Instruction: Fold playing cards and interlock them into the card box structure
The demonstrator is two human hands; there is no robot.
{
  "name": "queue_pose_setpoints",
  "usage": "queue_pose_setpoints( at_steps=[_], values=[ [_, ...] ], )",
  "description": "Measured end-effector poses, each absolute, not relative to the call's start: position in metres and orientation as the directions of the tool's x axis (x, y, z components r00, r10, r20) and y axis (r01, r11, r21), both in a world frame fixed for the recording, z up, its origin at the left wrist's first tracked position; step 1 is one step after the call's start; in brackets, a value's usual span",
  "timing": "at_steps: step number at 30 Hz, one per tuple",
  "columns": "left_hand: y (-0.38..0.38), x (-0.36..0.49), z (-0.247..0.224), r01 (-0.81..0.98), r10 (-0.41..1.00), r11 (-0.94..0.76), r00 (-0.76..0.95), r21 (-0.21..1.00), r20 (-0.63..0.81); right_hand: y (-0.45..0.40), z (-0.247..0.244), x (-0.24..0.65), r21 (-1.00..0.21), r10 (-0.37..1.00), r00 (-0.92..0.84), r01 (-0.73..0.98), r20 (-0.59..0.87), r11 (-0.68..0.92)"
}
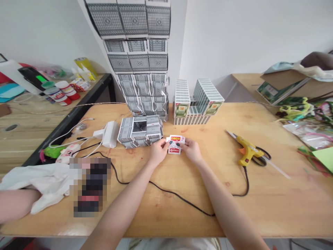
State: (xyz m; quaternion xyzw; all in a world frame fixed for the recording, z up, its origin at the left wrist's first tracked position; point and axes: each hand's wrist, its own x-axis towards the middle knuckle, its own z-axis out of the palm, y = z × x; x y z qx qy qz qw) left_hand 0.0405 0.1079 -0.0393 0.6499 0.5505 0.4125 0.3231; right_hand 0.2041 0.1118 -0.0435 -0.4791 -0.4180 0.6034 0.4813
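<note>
Between the fingertips of both hands, over the middle of the wooden table [179, 222], are playing cards [174, 150], overlapping; count not resolvable. Front face: red print, "POKER" near the lower edge. Whether the cards touch the tabletop cannot be told.

Grip: left hand [159, 152] pinches the left edge, thumb against fingers; right hand [193, 152] pinches the right edge, thumb over the front. Both pinches closed, with only the cards' thickness between the digits.

Just left of the grip: low block [154, 131] of grey-patterned cards, with an opening in its top. Behind the block: tall tower [131, 62] in the same pattern, running out of view at the top. Beyond the grip, slightly right: card boxes [182, 108] stacked as two raised sides with a lower middle.

Right of the grip, well apart: yellow glue gun [247, 151], nozzle pointing away, lying across black-handled scissors [261, 159]. On the near side of the grip: black cable [173, 192], crossing the table at the forearms.

Left, past the low block: white adapter [110, 134] with cords. Farther left and nearer: another person's arm [18, 205] in a white sleeve [49, 184].
</note>
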Motion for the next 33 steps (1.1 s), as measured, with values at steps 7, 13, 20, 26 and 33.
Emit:
queue_pose_setpoints(
  at_steps=[7,13,20,26,33],
  values=[
    [0.111,0.041,-0.044,0.457,0.991,-0.136,0.043,0.879,0.13,0.11,-0.04,0.21,-0.954,0.965,-0.151,-0.182,-0.212,-0.238],
    [0.111,0.039,-0.041,0.414,0.99,-0.14,0.068,0.899,0.123,0.111,-0.034,0.212,-0.943,0.953,-0.209,-0.207,-0.217,-0.26],
    [0.111,0.036,-0.042,0.314,0.989,-0.119,0.12,0.942,0.085,0.11,-0.032,0.212,-0.936,0.956,-0.176,-0.225,-0.234,-0.271],
    [0.11,0.038,-0.039,0.253,0.991,-0.095,0.111,0.963,0.069,0.111,-0.037,0.21,-0.939,0.966,-0.105,-0.232,-0.235,-0.254],
    [0.112,0.038,-0.039,0.276,0.993,-0.094,0.096,0.957,0.07,0.111,-0.033,0.209,-0.94,0.966,-0.124,-0.232,-0.226,-0.25]
  ],
)
